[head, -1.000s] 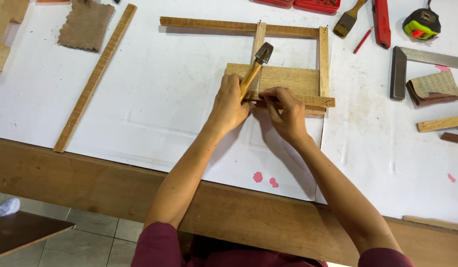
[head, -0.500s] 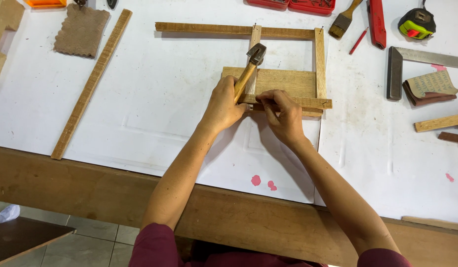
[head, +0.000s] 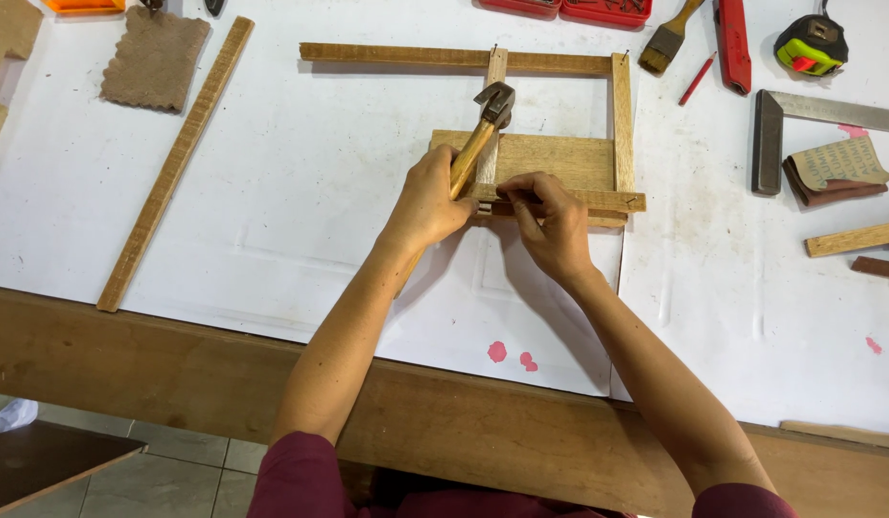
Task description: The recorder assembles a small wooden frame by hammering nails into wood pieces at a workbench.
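While the left hand (head: 430, 201) grips the hammer (head: 481, 134) mid-frame, head up over the frame (head: 560, 163), the right hand (head: 550, 225) pinches something tiny at its lower slat, can't tell what.

Short maroon sleeves at both upper arms; forearms bare, no watch, rings or gloves.

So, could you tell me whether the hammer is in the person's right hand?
No, the left hand grips the hammer by its wooden handle, while the right hand pinches at the wooden frame.
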